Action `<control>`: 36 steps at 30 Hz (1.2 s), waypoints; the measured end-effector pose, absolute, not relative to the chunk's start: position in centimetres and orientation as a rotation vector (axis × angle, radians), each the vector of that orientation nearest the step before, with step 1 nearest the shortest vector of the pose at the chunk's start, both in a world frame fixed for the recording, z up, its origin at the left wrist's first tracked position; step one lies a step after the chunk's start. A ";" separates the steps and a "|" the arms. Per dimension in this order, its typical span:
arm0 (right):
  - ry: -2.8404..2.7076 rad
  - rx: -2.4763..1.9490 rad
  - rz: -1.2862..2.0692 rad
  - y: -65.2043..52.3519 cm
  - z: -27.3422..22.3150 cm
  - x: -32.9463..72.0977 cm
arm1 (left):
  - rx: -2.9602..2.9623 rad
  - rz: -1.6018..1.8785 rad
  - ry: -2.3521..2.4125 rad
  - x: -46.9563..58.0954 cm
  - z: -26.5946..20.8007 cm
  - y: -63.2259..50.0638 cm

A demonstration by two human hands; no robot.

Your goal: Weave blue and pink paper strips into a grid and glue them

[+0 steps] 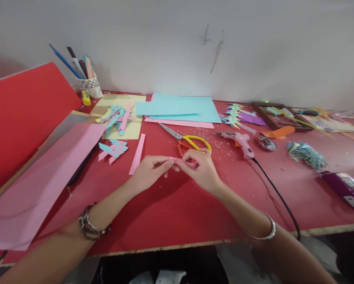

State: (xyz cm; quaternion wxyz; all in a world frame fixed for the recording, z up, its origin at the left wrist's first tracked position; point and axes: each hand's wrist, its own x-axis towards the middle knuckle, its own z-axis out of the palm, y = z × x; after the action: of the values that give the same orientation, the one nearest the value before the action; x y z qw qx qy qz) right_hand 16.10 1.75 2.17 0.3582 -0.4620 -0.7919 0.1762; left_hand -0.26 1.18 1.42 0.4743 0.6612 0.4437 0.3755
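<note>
Between my two hands is a narrow pink paper strip (175, 159), pinched at both ends above the red table. My left hand (149, 170) grips its left part with thumb and forefinger. Thumb and fingers of my right hand (203, 169) close on the other part, covering much of it. Just behind my right hand lie scissors (191, 141) with yellow and orange handles, blades pointing back left. Another pink strip (138, 154) rests flat left of my left hand. Beyond it sits a woven piece of blue and pink paper (113, 150).
Blue paper sheets (185, 106) lie at the back, beside a pile of folded strips (119, 118). A pink glue gun (239, 142) trails its black cord (279, 193) to the table's front edge. Pink sheets (53, 177) and a red board (23, 114) fill the left; a pen cup (92, 86) stands behind.
</note>
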 end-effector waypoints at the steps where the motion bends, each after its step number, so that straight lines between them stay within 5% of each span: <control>1: -2.043 -1.200 0.448 1.8 2.2 16.1 | 1.619 0.916 1.089 -0.3 1.4 1.2; 36: -1.887 -1.251 0.452 3.3 2.3 18.0 | 1.360 1.162 1.308 -1.8 1.6 2.6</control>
State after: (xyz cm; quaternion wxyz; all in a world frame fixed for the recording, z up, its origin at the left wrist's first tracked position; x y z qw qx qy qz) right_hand 17.99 3.27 2.27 0.4045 -0.4954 -0.7476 0.1789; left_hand -1.81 2.59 1.61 0.4465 0.5490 0.5281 0.4694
